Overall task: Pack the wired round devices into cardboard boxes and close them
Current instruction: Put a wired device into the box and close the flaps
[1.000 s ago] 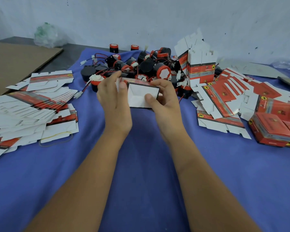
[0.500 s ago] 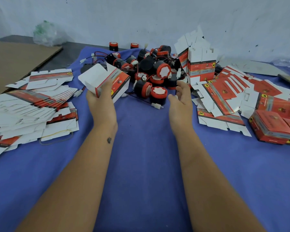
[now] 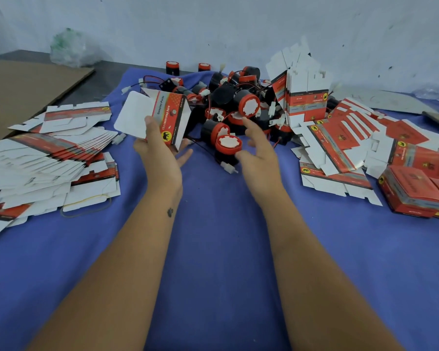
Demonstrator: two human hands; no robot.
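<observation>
Held box (image 3: 171, 120), grey side strip: "Genuine Parts", running lengthwise.
Held box, red face: "12 v reversing horn", white letters, lengthwise.
Held box, lower corner: round yellow badge with a black animal figure; no lettering legible.
Held box, small print on dark edge: too small to read.
Upright flat stack (image 3: 307, 102): same yellow badge at one corner; printed lines blurred, unreadable.
Flat cartons at right (image 3: 340, 148): yellow badges visible; text too blurred.
Closed boxes far right (image 3: 416, 191): yellow badges visible; lettering illegible.
</observation>
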